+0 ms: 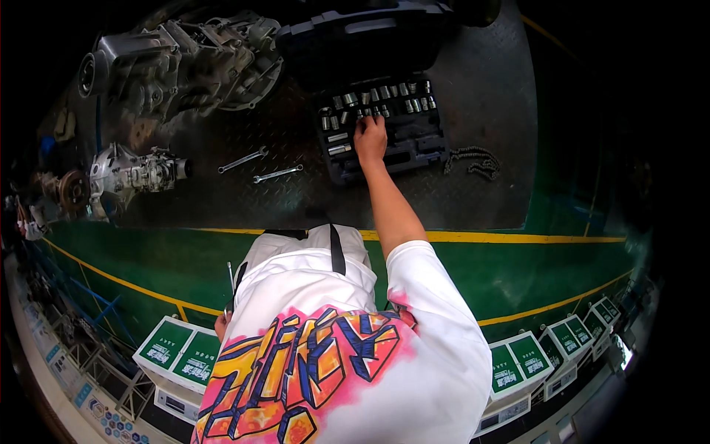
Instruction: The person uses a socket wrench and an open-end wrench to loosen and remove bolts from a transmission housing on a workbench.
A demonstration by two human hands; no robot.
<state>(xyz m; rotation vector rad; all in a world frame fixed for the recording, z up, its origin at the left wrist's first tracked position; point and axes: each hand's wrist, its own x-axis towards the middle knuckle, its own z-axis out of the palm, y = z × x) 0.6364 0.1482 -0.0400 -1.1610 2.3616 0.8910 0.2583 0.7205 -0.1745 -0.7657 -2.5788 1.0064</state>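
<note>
My right hand (371, 139) reaches into the open black socket case (336, 169), its bent fingers down at the lower row of silver sockets (345, 118). The fingertips cover what they touch, so I cannot make out what is between them. Further silver sockets (384, 92) line the upper row, and two longer ones (339, 149) lie at the case's left side. Low on the left, partly hidden by my shirt, my left hand (221, 324) is closed on a thin metal rod-like tool (230, 277) that points up; its exact kind is too small to tell.
Two combination wrenches, one (242, 160) above the other (278, 175), lie on the dark metal table (222, 203) left of the case. A large gearbox housing (192, 63) and a smaller metal assembly (140, 172) stand farther left. A chain (473, 159) lies right of the case.
</note>
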